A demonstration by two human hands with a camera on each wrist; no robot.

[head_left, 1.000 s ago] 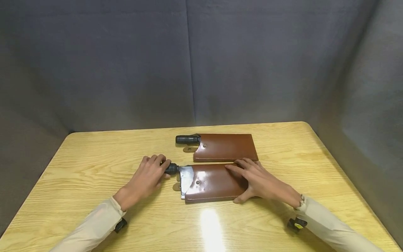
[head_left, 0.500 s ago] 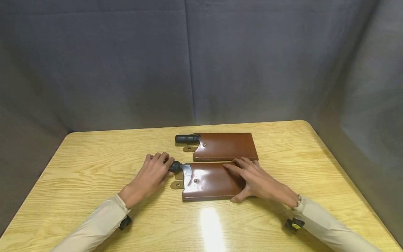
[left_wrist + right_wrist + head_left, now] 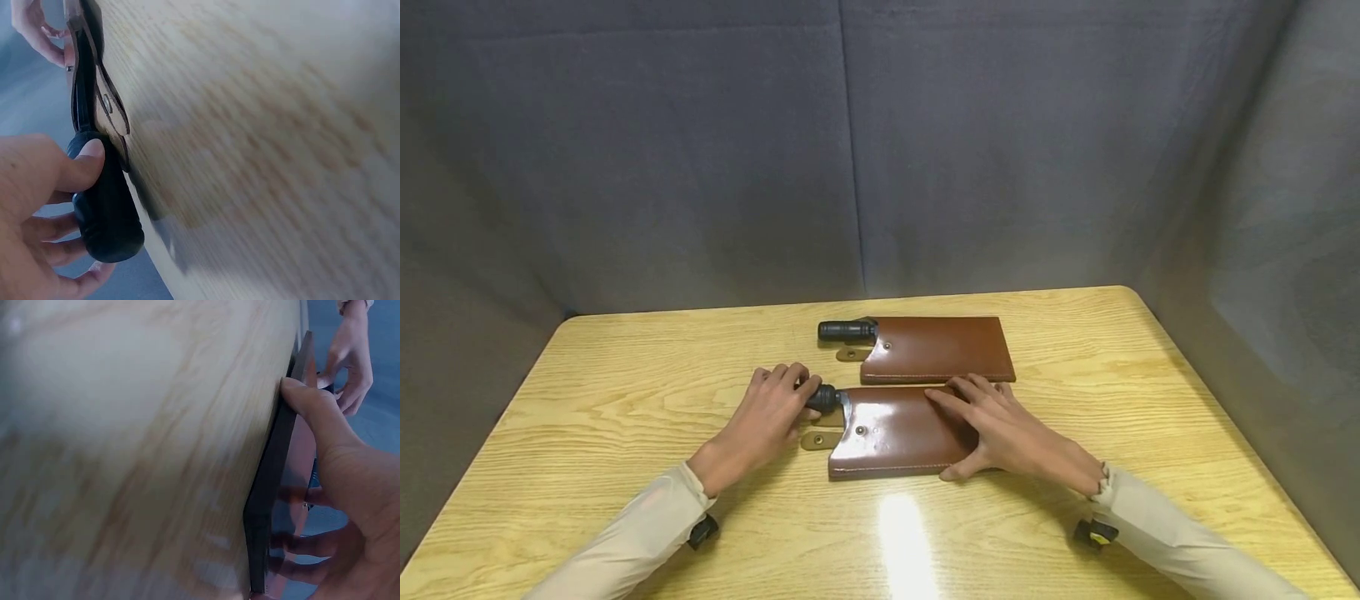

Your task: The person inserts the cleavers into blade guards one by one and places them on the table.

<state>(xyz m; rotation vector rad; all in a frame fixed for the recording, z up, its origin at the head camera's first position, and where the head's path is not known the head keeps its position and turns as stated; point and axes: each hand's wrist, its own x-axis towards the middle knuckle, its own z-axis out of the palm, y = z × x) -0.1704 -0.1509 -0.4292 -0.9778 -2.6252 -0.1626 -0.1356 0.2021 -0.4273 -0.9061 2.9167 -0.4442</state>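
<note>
My left hand [image 3: 766,421] grips the black handle of a cleaver [image 3: 826,398], thumb along its side in the left wrist view. The blade lies inside a glossy brown leather sheath [image 3: 887,437]; only a sliver of metal shows at the mouth. My right hand [image 3: 1003,429] spans the sheath's closed end and holds it, thumb on the near edge and fingers at the far edge. In the right wrist view the sheath's dark side edge [image 3: 269,487] faces the camera. A loose snap strap [image 3: 818,440] sticks out left from the mouth, below the handle.
Just behind lies a second brown sheath [image 3: 940,350] with a black-handled cleaver [image 3: 845,331] in it, its strap [image 3: 852,355] unfastened. Both lie on a wood-grain table [image 3: 625,367]. A grey curtain [image 3: 700,167] hangs behind and at the sides.
The cleaver's blade has slid rightward into the sheath, so the bare metal has shrunk to a sliver. My left hand has moved right; my right hand and the sheath have shifted slightly left.
</note>
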